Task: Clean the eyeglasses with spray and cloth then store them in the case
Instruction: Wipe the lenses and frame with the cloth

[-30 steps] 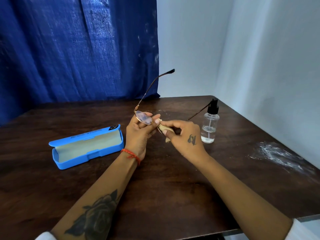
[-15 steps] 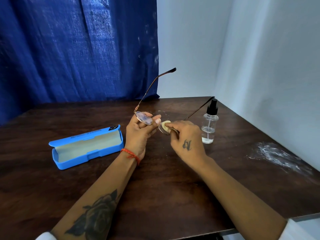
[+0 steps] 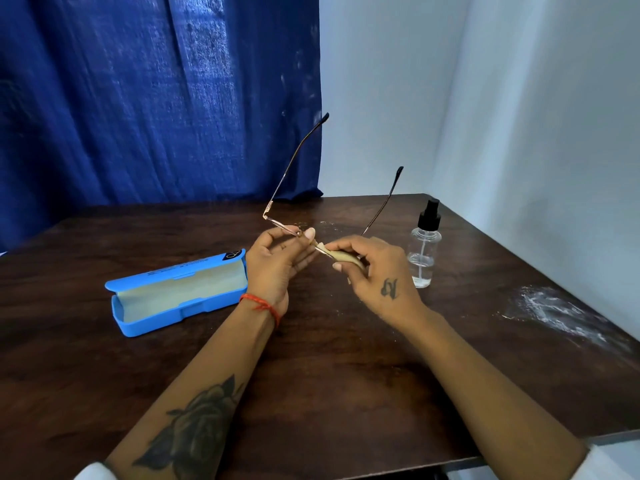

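Above the dark bench [image 3: 329, 393], eyeglasses [image 3: 277, 221] are pinched at the frame by the left hand [image 3: 273, 265]; the right hand [image 3: 377, 271] is clamped on a cloth [image 3: 341, 258] round one lens. Open blue case [image 3: 176, 292] waits left, spray bottle [image 3: 424, 251] right. Risks judged: thin frame bent by hard rubbing, bottle knocked over by the right wrist.

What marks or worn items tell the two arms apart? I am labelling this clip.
The left hand has a red thread bracelet at the wrist and a large dark rose tattoo on the forearm. The right hand bears a small dark tattoo on its back. White sleeve edges show at both elbows.
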The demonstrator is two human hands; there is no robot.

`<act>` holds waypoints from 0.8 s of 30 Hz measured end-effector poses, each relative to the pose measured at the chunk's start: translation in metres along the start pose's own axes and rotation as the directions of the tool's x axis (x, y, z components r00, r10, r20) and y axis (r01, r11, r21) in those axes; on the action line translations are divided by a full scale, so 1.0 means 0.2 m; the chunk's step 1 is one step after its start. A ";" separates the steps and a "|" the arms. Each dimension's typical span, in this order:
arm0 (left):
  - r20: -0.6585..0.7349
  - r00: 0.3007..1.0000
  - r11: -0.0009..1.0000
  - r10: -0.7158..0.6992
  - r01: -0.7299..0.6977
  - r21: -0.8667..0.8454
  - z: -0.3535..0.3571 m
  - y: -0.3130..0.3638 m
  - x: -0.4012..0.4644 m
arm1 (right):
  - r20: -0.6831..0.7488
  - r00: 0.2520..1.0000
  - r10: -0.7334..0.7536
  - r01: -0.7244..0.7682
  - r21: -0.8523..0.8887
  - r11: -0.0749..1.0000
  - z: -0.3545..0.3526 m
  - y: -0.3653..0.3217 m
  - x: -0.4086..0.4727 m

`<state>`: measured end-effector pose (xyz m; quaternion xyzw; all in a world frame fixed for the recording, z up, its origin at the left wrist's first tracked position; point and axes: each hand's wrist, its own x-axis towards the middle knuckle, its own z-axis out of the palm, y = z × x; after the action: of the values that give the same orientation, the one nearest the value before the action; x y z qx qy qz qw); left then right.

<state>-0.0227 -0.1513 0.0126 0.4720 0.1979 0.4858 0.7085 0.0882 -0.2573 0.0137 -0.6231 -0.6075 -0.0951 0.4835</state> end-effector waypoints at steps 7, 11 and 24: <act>0.020 0.998 0.998 -0.061 0.061 -0.011 0.00 0.00 0.01 | -0.111 0.963 0.244 -0.216 0.216 0.952 -0.01 0.01 0.02; 0.041 0.996 0.997 -0.079 0.079 -0.011 0.00 -0.02 0.02 | -0.047 0.892 0.450 -0.391 0.420 0.819 -0.02 0.00 0.02; 0.017 1.000 0.997 -0.018 0.016 0.076 0.01 -0.05 0.01 | -0.311 0.829 0.465 -0.299 0.456 0.838 -0.01 -0.02 0.02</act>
<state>-0.0152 -0.1510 0.0058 0.5010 0.2139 0.4678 0.6960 0.0873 -0.2555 0.0192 -0.5910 -0.3586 -0.0006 0.7226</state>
